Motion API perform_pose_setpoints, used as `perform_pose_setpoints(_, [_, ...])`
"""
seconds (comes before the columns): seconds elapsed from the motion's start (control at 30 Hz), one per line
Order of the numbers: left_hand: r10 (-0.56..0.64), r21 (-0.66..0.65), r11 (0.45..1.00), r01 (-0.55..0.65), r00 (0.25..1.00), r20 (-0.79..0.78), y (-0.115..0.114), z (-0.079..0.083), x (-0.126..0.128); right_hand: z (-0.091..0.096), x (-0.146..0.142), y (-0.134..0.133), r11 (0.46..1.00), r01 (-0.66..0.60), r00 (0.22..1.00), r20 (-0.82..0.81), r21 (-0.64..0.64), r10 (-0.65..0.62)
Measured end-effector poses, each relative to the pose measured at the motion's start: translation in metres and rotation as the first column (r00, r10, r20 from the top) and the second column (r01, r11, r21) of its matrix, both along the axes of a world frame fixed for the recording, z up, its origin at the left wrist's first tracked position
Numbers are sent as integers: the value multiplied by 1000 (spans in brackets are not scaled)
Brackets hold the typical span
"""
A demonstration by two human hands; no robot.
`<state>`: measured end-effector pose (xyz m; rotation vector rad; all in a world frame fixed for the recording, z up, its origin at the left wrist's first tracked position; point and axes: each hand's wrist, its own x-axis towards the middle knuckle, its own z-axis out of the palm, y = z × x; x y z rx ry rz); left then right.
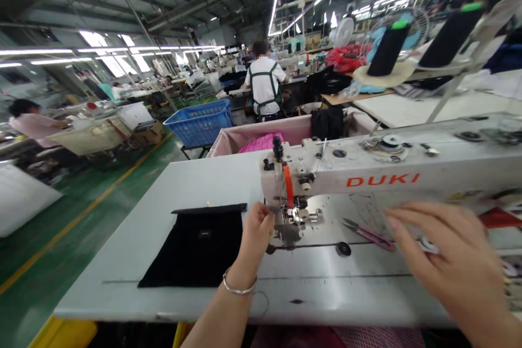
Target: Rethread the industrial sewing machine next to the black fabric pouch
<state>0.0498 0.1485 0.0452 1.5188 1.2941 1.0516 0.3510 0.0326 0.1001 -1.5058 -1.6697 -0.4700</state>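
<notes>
My left hand (256, 231), a silver bangle on its wrist, is up at the needle area of the white sewing machine (379, 174). Its fingers are pinched together beside the presser foot (294, 218); what they hold is too small to make out. My right hand (444, 258) hovers blurred over the table to the right of the needle, fingers stretched out and empty. Pink-handled thread snips (369, 235) lie on the table just under its fingertips. A black fabric piece (199, 247) lies flat on the table to the left of my left hand.
The grey-white sewing table (183, 185) runs to a front edge near me. Two black thread cones (389, 46) stand behind the machine. A pink-lined bin (253, 138) and a blue crate (202, 122) sit beyond. Other workers stand and sit along the green aisle (81, 212).
</notes>
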Motion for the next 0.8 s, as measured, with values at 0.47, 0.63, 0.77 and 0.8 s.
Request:
perform_pose_setpoints(0.47, [135,68,989,-130,987,-88,9,4,-8,102,53,86,957,-1,997,73,-290,23])
perform_pose_setpoints(0.63, [90,18,996,-90,995,-36,9,1,-5,109,48,89,956,85,996,38,-279,-77])
perform_pose_setpoints(0.77, [47,-37,998,-47,999,-7,7,-2,-3,117,45,93,932,-83,993,51,-354,108])
perform_pose_setpoints(0.8, [48,-40,998,-48,999,-8,7,-2,-3,119,44,93,936,-67,995,48,-344,89])
